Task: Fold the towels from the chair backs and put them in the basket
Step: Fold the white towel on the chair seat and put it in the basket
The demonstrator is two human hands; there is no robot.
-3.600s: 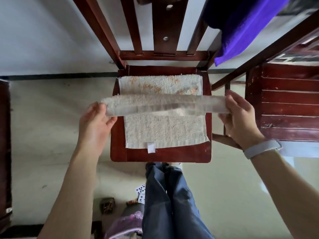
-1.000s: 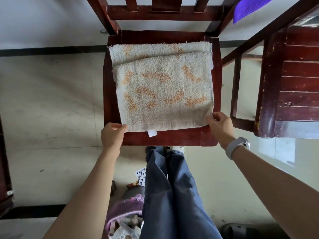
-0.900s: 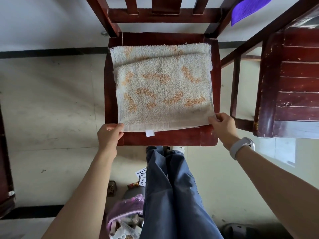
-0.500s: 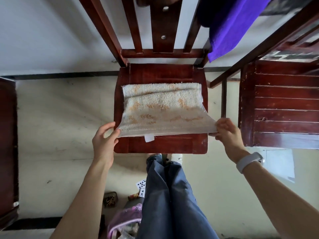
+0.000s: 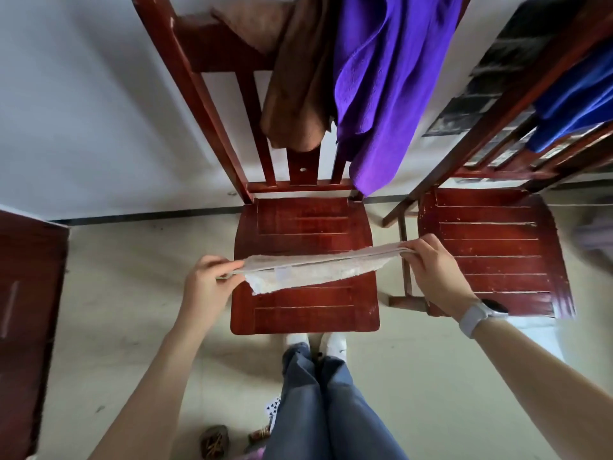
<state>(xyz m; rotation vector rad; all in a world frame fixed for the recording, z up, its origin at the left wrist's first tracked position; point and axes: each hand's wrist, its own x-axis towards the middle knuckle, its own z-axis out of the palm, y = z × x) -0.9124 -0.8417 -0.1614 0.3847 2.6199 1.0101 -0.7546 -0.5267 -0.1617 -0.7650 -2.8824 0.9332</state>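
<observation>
Towel (image 5: 311, 266): folded, held stretched in the air over the chair seat (image 5: 305, 310).
Left hand (image 5: 207, 287): the towel's left end is pinched.
Right hand (image 5: 434, 270): the right end is pinched.
Chair back (image 5: 199, 61): a brown towel (image 5: 295, 94) and a purple towel (image 5: 381, 81) are draped over it.

Playing cards (image 5: 274, 407) on pale floor (image 5: 126, 260); dark wooden cabinet (image 5: 23, 310) at left; white wall (image 5: 83, 111) behind; dark baseboard strip (image 5: 149, 215).
</observation>
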